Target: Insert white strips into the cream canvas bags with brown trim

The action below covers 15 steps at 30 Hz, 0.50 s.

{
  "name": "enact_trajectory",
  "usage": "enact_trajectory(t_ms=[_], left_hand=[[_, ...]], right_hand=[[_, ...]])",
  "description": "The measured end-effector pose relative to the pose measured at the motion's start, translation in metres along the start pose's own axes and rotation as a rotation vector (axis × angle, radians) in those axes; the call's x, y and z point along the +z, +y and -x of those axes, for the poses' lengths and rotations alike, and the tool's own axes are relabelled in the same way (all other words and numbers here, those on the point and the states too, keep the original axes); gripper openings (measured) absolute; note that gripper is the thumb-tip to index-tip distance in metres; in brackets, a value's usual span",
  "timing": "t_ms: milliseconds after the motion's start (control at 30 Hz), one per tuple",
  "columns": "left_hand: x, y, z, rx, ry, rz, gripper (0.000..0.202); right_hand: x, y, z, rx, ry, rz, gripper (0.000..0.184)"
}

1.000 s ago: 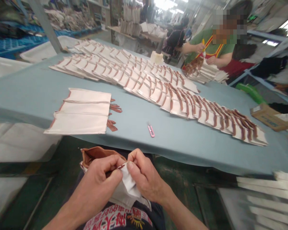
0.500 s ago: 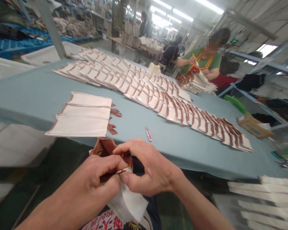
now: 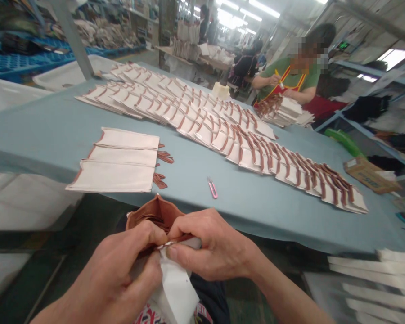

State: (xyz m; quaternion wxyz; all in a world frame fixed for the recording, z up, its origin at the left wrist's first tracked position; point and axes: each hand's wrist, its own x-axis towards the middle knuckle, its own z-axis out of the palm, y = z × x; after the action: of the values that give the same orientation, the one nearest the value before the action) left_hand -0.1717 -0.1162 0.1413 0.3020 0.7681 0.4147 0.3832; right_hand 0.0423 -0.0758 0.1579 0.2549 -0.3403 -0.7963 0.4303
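Observation:
A white and brown fabric pouch is held low in front of me, below the table's near edge. Its brown lining gapes upward, with folded brown strips inside. My left hand is closed on the rim, thumb and forefinger pinching the edge. Right beside it, my right hand pinches the same white edge between thumb and bent fingers. The fingertips of both hands nearly meet there. Beyond them lie a pink thread snipper and several white pouches with brown ties.
The blue-covered table carries long overlapping rows of white and brown pouches. Across it, a person in green holds a yellow-handled tool over a stack. White strips are at lower right; a cardboard box stands near the right end.
The pouch's brown opening shows wider, and its white flap hangs more straight down. My right hand has shifted slightly right and its fingers have drawn in tighter. The view has turned slightly.

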Motion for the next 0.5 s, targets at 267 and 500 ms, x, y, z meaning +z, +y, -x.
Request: enact_trajectory(t_ms=[267,500], left_hand=[[0.004,-0.021,0.003,0.363,-0.029,-0.13,0.029],[0.008,-0.038,-0.003,0.518,-0.026,-0.212,0.037]], right_hand=[[0.027,0.013,0.007,0.345,0.004,-0.608,0.013],[0.034,0.026,0.011,0.479,0.015,-0.906,0.026]])
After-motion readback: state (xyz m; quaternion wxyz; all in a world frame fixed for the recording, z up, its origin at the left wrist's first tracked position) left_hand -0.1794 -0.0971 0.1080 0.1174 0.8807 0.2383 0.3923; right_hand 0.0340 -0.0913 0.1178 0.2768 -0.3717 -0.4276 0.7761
